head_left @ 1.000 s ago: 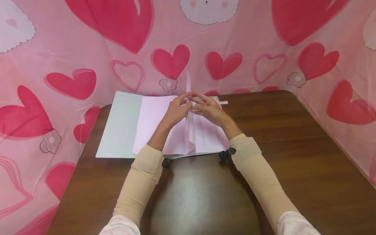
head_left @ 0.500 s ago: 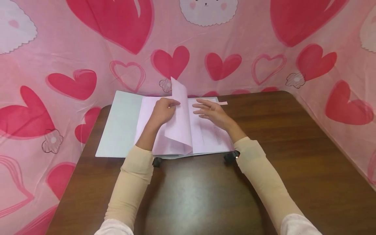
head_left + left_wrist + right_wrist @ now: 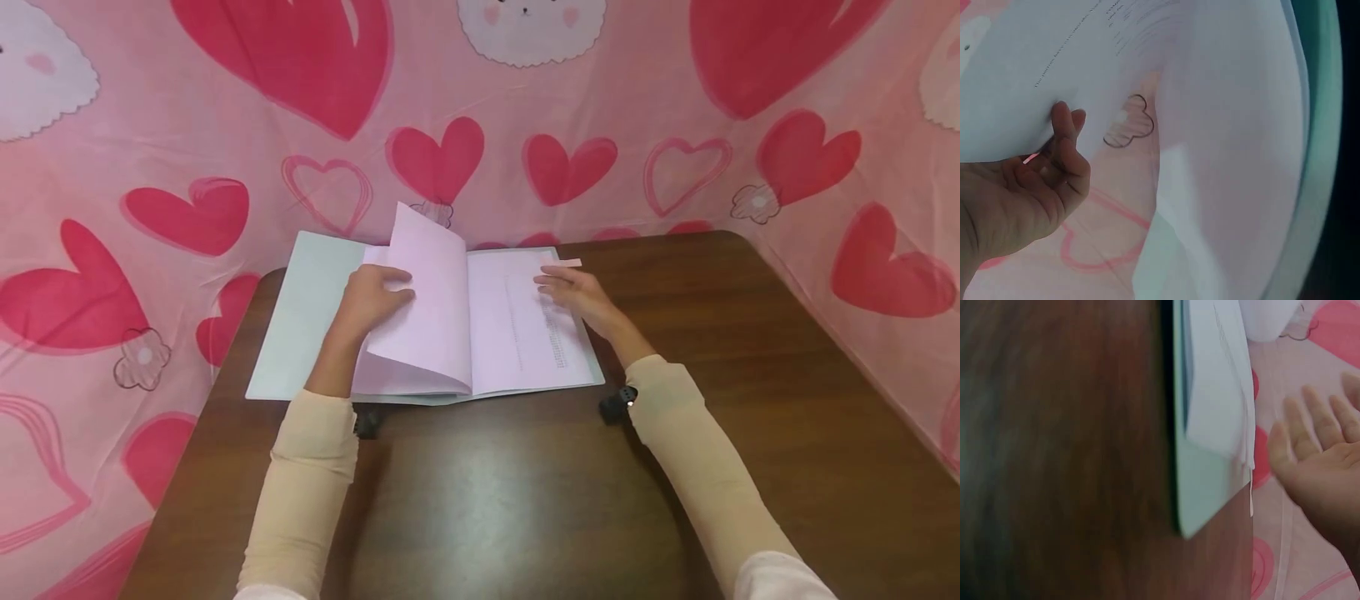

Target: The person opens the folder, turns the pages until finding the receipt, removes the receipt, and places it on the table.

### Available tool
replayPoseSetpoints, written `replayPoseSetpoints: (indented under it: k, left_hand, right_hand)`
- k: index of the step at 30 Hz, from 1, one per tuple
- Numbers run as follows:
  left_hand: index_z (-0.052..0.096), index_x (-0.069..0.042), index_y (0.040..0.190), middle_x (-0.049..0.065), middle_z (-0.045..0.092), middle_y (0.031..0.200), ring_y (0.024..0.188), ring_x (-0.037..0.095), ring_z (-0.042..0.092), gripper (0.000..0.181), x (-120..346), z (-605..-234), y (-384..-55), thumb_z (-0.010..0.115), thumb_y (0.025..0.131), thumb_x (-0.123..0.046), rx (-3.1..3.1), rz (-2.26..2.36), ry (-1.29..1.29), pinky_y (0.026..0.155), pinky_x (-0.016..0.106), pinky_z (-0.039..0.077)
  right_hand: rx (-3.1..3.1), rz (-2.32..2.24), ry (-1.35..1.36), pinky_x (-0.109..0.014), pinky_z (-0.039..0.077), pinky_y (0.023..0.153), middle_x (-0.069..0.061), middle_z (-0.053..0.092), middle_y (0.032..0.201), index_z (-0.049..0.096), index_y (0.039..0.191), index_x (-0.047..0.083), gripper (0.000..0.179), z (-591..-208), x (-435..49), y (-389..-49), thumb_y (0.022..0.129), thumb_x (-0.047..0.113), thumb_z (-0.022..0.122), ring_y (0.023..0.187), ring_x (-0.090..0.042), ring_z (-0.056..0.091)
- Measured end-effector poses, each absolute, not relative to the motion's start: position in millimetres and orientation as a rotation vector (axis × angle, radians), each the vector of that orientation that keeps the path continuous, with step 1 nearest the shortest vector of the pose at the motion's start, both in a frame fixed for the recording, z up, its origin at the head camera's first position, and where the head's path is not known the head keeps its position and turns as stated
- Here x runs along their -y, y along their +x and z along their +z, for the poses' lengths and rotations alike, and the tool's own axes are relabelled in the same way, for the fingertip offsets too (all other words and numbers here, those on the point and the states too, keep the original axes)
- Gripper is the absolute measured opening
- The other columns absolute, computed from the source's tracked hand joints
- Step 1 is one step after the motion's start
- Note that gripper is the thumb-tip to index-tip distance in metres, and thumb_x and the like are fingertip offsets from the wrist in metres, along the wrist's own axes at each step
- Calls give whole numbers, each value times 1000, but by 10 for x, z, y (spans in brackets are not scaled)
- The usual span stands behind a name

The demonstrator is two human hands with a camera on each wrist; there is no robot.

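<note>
A pale green folder (image 3: 303, 321) lies spread on the table with several white pages inside. My left hand (image 3: 367, 302) pinches the outer edge of a lifted page (image 3: 431, 304), which curves up over the left side. In the left wrist view, the left hand (image 3: 1038, 187) has its thumb and fingers at this page's edge, and small print shows on its underside. The right-hand page (image 3: 498, 325), with columns of small print, lies flat. Over its outer edge is my right hand (image 3: 581, 296), fingers extended and holding nothing. The right wrist view shows the right hand (image 3: 1319, 450) palm visible, fingers spread.
A dark brown wooden table (image 3: 487, 500) bears the folder near its far edge. Behind and at the sides hangs a pink cloth (image 3: 615, 83) printed with hearts. A small pink tab (image 3: 568, 262) sticks out at the folder's upper right.
My left hand has carried the page from upright in the middle over to the left. The right hand has parted from the left one and moved right, uncovering the printed page.
</note>
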State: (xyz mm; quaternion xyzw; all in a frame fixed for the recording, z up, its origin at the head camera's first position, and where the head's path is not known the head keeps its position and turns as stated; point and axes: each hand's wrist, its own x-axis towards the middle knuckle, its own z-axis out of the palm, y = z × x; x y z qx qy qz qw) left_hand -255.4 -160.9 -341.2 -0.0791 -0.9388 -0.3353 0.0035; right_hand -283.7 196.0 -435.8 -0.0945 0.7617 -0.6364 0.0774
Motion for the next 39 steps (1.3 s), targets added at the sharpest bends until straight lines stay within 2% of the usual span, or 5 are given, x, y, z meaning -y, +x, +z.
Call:
replayPoseSetpoints:
  k: [7, 14, 22, 31, 39]
  left_hand:
    - [64, 4, 133, 28, 57, 144, 144, 44, 45, 46, 1850, -3474, -2499, 69, 91, -13, 3042, -995, -155, 121, 55, 35]
    - [58, 1, 141, 27, 47, 154, 149, 45, 37, 53, 2024, -3607, -2474, 71, 92, -15, 3141, -1051, 26, 123, 58, 31]
    - [52, -4, 148, 27, 38, 160, 150, 46, 34, 63, 2134, -3768, -2448, 75, 91, -18, 3280, -1049, 112, 122, 59, 33]
    - [50, -5, 149, 26, 39, 160, 151, 46, 32, 70, 2181, -3959, -2439, 79, 89, -25, 3340, -892, 72, 123, 59, 31]
    - [49, -5, 150, 25, 43, 156, 146, 45, 39, 82, 2196, -4090, -2355, 83, 83, -39, 3335, -759, 95, 119, 60, 37]
  right_hand:
    - [-2648, -1500, -426, -55, 32, 123, -30, 49, 151, 49, 144, -9, 48, -4435, -2105, -2829, 100, 5, 60, 144, -45, 45]
    - [-2724, -1081, -316, -57, 24, 127, -18, 32, 166, 39, 157, 10, 62, -4416, -2153, -2741, 100, 20, 63, 154, -39, 30]
    - [-2721, -825, -357, -62, 12, 128, -14, 13, 173, 25, 163, 14, 81, -4478, -2182, -2738, 97, 38, 66, 161, -38, 9]
    - [-2745, -666, -390, -63, -8, 127, -14, 7, 174, 24, 163, 17, 82, -4495, -2162, -2712, 97, 50, 59, 160, -42, -5]
    - [-2730, -634, -370, -64, -14, 125, -6, 0, 175, 19, 164, 25, 87, -4486, -2158, -2691, 94, 58, 59, 160, -40, -11]
